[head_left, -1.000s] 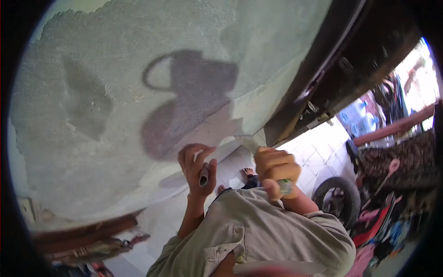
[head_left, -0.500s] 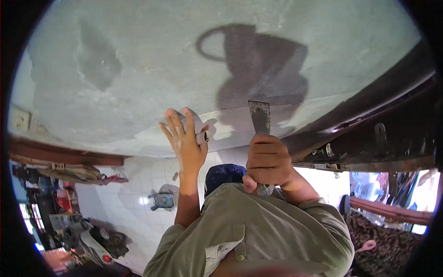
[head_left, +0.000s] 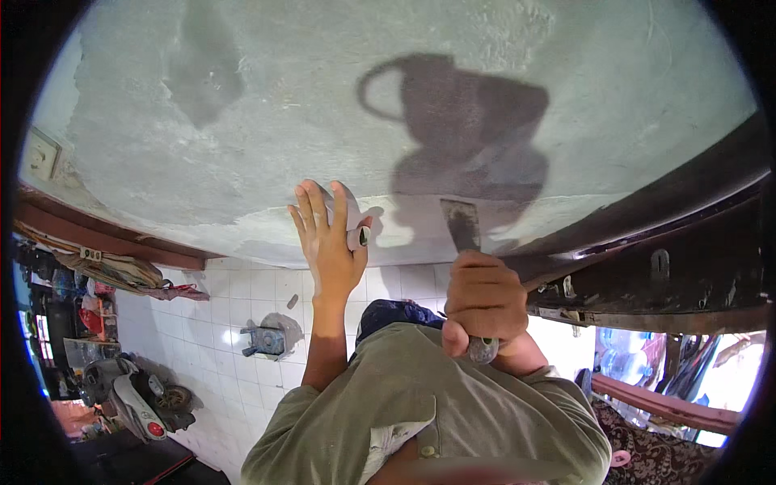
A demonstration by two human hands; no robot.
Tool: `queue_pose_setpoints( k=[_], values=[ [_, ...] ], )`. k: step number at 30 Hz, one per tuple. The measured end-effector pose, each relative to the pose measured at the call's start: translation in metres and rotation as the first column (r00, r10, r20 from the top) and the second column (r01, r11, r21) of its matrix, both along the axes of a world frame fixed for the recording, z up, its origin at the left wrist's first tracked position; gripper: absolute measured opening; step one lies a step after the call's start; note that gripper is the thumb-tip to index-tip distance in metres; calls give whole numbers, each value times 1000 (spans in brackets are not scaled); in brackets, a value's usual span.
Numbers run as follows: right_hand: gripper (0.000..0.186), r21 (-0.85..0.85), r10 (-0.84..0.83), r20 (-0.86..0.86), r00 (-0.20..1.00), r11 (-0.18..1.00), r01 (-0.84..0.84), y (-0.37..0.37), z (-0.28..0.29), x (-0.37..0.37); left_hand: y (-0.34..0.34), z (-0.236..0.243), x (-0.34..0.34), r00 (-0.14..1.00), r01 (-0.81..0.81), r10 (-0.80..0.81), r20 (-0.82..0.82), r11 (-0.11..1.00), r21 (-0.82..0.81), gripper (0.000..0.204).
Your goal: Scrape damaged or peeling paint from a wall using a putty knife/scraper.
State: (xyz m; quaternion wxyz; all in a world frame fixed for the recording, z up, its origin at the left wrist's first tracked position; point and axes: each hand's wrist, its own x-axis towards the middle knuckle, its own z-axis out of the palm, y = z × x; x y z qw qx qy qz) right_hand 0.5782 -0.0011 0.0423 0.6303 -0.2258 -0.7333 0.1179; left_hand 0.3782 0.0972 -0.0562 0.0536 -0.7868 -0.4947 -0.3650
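My left hand (head_left: pixel 330 246) lies against the grey-plastered wall (head_left: pixel 275 137), its fingers stretched upward and slightly apart. Between its thumb and forefinger sits a small, pale, hollow roll (head_left: pixel 358 238); what it is made of is unclear. My right hand (head_left: pixel 487 301) is wrapped around the handle of a putty knife (head_left: pixel 461 225). The knife's worn, stained metal blade points up at the wall near its lower edge. Whether the blade tip touches the plaster cannot be told. The rounded handle end shows below my fist.
A dark ledge (head_left: pixel 647 275) with hooks runs along the right. A small blue-grey stool-like thing (head_left: pixel 267 341) stands on the white tiled floor (head_left: pixel 218 380). A motor scooter (head_left: pixel 141 400) is at lower left, a wall socket (head_left: pixel 42 153) at far left. Shadows cross the wall.
My right hand and the putty knife have come down and a little rightward, lower relative to my left hand. My left hand stays against the wall. The whole view has shifted slightly.
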Motion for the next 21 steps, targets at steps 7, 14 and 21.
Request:
queue_pose_setpoints(
  k=[7,14,21],
  values=[
    [46,-15,10,-92,996,1000,-12,-3,2,4,-10,5,-4,999,32,-32,-7,999,-20,79],
    [33,-40,25,-79,997,999,-29,9,9,12,-8,15,-1,997,29,-26,73,998,-52,80],
    [46,-10,-69,-110,992,998,68,22,-9,16,-19,14,-3,999,7,-3,37,995,-98,75]
  ],
)
